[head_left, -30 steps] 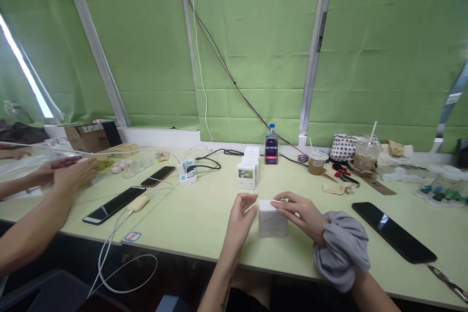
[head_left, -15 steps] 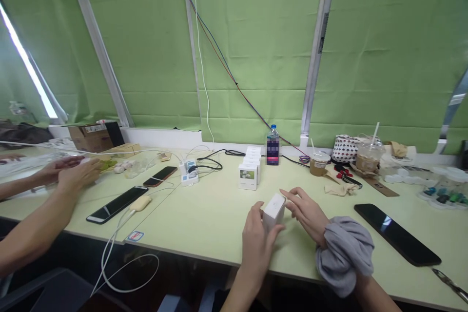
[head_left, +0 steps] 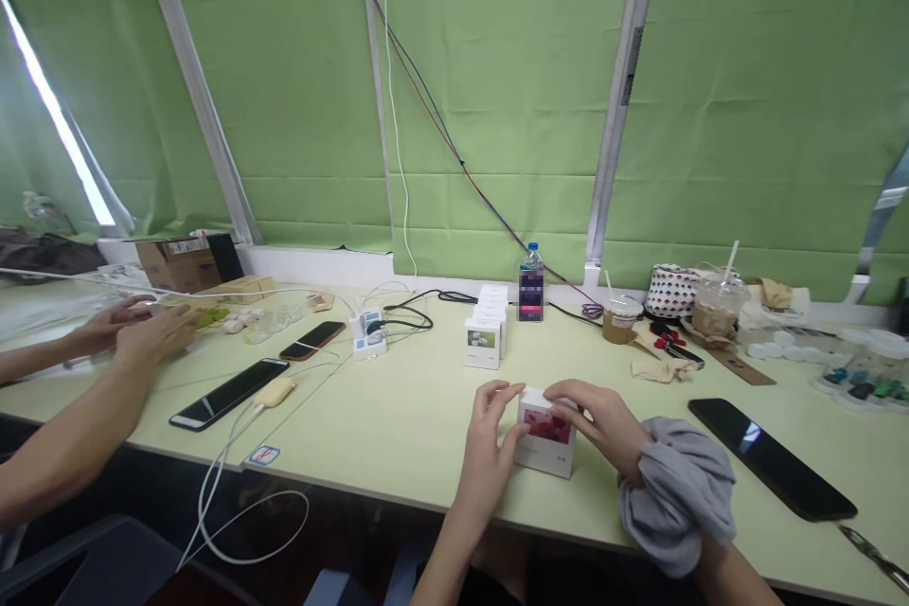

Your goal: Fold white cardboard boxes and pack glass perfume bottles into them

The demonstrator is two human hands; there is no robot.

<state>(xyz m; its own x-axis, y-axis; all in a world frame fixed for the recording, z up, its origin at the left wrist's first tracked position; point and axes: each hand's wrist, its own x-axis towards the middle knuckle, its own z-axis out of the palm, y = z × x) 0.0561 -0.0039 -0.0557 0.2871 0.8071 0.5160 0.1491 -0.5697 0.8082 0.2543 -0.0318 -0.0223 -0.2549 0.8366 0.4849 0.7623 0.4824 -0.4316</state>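
A small white box (head_left: 545,454) with a red flower picture stands upright on the pale table near its front edge. My left hand (head_left: 491,436) is at the box's left side, thumb and fingertips on its edge and top corner. At the box's upper right, my right hand (head_left: 597,417) rests its fingers on the top and covers part of the picture; a grey scrunchie (head_left: 678,492) is round that wrist. Farther back, a row of similar white boxes (head_left: 483,346) stands one behind another, the front one showing white flowers.
Behind are a bottle (head_left: 531,284) and iced drinks (head_left: 620,320). Phones lie right (head_left: 771,456) and left (head_left: 228,394), near a power strip (head_left: 369,336) and cables. At the left, another person's hands (head_left: 152,331) handle something small.
The box has turned so its picture side faces me and now stands on the table. My right hand has moved over its top corner; my left fingers have come up to its edge.
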